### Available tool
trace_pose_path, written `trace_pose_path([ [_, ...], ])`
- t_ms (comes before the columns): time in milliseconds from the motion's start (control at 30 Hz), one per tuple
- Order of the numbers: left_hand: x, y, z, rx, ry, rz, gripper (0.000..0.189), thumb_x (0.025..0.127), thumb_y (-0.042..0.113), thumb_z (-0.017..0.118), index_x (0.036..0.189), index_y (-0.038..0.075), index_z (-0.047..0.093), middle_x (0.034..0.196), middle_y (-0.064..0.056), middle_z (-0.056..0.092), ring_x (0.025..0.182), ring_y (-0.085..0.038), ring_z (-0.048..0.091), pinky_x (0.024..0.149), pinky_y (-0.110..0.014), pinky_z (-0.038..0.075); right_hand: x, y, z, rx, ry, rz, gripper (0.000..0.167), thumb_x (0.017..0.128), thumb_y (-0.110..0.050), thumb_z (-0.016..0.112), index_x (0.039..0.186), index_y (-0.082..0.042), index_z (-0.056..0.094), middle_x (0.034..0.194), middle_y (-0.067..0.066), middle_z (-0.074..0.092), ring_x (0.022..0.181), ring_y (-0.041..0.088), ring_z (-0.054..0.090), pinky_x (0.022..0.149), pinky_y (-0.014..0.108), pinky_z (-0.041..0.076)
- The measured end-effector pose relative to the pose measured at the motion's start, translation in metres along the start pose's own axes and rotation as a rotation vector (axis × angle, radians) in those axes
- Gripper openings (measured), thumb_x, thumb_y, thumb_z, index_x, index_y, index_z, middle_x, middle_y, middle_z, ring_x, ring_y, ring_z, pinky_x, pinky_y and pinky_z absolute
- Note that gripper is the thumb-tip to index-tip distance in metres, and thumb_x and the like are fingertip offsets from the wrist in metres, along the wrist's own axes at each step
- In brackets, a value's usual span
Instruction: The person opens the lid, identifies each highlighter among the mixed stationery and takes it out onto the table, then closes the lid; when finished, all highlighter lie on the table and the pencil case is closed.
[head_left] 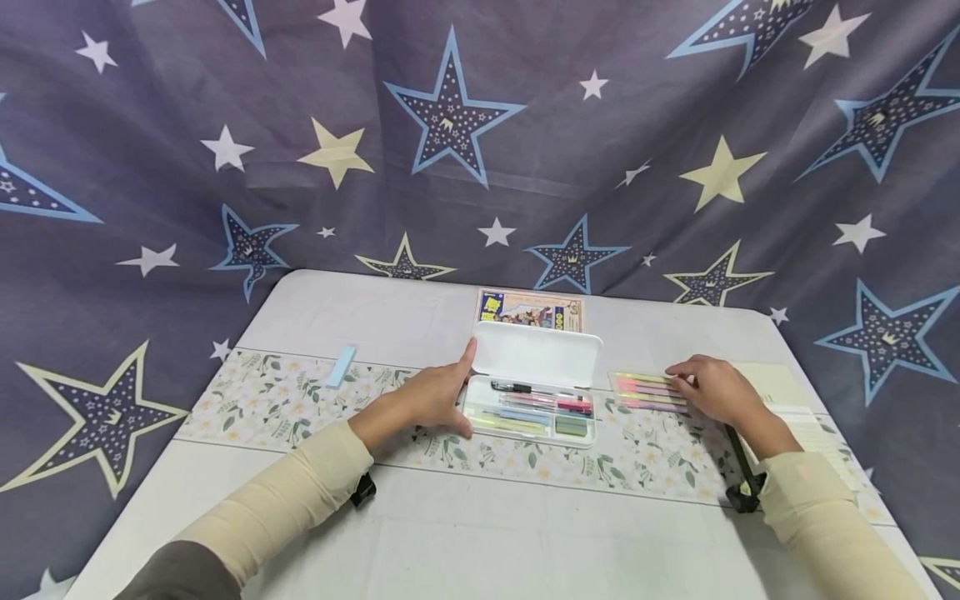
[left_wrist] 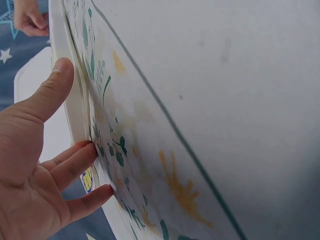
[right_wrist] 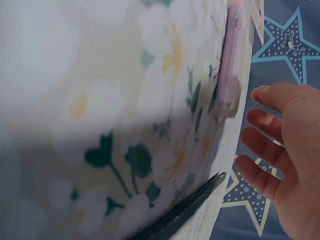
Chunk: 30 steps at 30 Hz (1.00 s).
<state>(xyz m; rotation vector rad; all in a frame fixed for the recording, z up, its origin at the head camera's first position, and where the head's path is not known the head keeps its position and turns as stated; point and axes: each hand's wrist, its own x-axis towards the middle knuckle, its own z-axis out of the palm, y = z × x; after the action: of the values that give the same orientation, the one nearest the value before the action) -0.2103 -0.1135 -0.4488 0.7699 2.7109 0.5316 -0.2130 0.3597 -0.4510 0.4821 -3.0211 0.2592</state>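
Observation:
A white pencil case (head_left: 537, 354) lies with its lid raised at the middle of the table. Inside are a black-capped pen (head_left: 513, 387), pink and blue pens, yellow sticks and a small green block (head_left: 572, 427). My left hand (head_left: 435, 396) rests at the case's left side, thumb and fingers spread; in the left wrist view the thumb lies against its pale edge. To the right is a clear pack of coloured highlighters (head_left: 647, 392). My right hand (head_left: 716, 387) hovers at its right end, fingers loosely bent. The right wrist view shows a purple highlighter (right_wrist: 229, 62) apart from those fingers.
A colourful printed booklet (head_left: 532, 308) lies behind the case. On the left is a light blue strip (head_left: 342, 367). Pale paper or an open book (head_left: 802, 425) lies under and beyond the right forearm. A floral runner (head_left: 300, 400) crosses the white table.

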Motion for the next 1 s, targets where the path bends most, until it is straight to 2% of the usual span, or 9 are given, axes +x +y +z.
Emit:
trace_pose_path([
  [233, 0.002, -0.001, 0.000, -0.001, -0.011, -0.013, 0.155, 0.063, 0.053, 0.093, 0.162, 0.014, -0.020, 0.142, -0.006, 0.061, 0.127, -0.025, 0.062, 0.110, -0.041, 0.048, -0.004, -0.019, -0.004, 0.018, 0.049, -0.107, 0.019, 0.095, -0.017, 0.071, 0.109, -0.007, 0.079, 0.089, 0.003, 0.072, 0.068, 0.009, 0.057, 0.061, 0.034, 0.049],
  [467, 0.002, -0.002, 0.000, -0.010, -0.011, -0.018, 0.155, 0.063, 0.053, 0.093, 0.162, 0.015, -0.019, 0.144, -0.007, 0.060, 0.130, -0.026, 0.060, 0.113, -0.041, 0.046, -0.004, -0.042, -0.004, 0.035, 0.060, -0.164, 0.019, 0.095, -0.017, 0.072, 0.110, -0.009, 0.079, 0.086, -0.001, 0.070, 0.064, 0.002, 0.051, 0.058, 0.027, 0.046],
  [767, 0.001, -0.001, 0.001, -0.002, -0.019, -0.018, 0.155, 0.063, 0.054, 0.093, 0.162, 0.014, -0.020, 0.145, -0.007, 0.059, 0.130, -0.026, 0.060, 0.112, -0.041, 0.047, -0.002, -0.066, -0.003, 0.052, 0.072, -0.211, 0.019, 0.094, -0.016, 0.073, 0.112, -0.012, 0.079, 0.088, -0.002, 0.071, 0.067, 0.002, 0.056, 0.060, 0.028, 0.050],
  [1000, 0.001, -0.001, 0.000, -0.011, -0.018, -0.019, 0.155, 0.063, 0.054, 0.093, 0.162, 0.015, -0.020, 0.145, -0.007, 0.059, 0.131, -0.026, 0.059, 0.113, -0.041, 0.046, 0.000, -0.089, -0.001, 0.062, 0.073, -0.287, 0.021, 0.093, -0.014, 0.073, 0.113, -0.010, 0.078, 0.088, -0.002, 0.072, 0.068, 0.004, 0.060, 0.061, 0.028, 0.052],
])
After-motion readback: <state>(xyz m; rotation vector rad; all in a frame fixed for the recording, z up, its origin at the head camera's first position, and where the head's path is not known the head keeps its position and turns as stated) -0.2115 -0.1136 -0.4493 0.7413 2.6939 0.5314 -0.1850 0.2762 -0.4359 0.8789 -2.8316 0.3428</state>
